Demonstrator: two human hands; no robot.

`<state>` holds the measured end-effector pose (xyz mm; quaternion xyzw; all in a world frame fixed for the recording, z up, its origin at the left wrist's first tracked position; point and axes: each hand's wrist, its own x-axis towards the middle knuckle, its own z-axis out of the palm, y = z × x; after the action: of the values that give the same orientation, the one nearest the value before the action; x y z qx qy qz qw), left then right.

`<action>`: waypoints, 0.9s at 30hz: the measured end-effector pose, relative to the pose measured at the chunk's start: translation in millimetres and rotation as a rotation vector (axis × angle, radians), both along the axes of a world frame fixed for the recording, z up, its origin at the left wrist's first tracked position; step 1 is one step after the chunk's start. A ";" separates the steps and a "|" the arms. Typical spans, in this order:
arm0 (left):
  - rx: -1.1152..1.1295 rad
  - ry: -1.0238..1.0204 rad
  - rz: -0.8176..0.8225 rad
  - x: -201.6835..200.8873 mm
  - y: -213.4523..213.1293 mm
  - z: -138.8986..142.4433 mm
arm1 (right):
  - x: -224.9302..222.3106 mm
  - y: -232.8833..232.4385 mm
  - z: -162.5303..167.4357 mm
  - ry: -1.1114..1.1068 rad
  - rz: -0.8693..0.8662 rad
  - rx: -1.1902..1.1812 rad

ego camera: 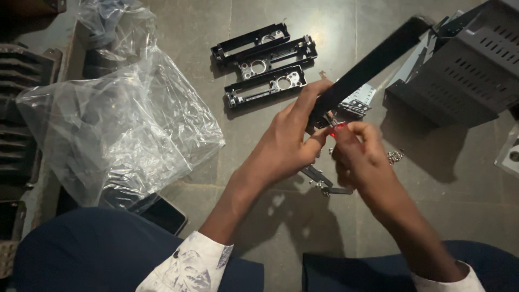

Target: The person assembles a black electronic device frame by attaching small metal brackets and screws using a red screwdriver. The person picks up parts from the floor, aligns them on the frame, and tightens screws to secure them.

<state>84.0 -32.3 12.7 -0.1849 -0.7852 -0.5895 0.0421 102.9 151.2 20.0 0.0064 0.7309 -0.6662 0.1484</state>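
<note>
A phone [165, 213] lies nearest on the floor; above it, the left hand [286, 143] grips a long black bracket [367, 67] while the right hand [359, 151] pinches something small at its end; three finished-looking black frames [265, 62] wait beyond

Clear plastic bag [116, 127], three black brackets [265, 65], phone [162, 213], vented box [459, 65].

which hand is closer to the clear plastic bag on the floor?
Left. The left hand grips the long black bar just to the right of the clear plastic bag; the right hand is beyond it, farther from the bag.
</note>
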 end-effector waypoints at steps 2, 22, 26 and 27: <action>0.018 0.068 0.005 -0.8 -1.0 0.3 | 3.3 -2.4 -1.4 0.588 0.067 0.261; 0.010 0.056 -0.017 2.1 -7.7 5.0 | 7.1 -11.1 0.7 0.726 0.088 0.889; 0.010 0.070 -0.033 5.5 -11.5 4.6 | 7.0 -12.9 -8.3 0.562 0.056 0.897; 0.000 0.036 -0.052 6.0 -12.8 4.4 | 8.2 -13.6 -10.6 0.397 0.038 0.689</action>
<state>90.0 -45.1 17.1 -0.2158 -0.7792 -0.5870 0.0408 111.1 137.6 9.5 -0.0863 0.9261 -0.3673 0.0058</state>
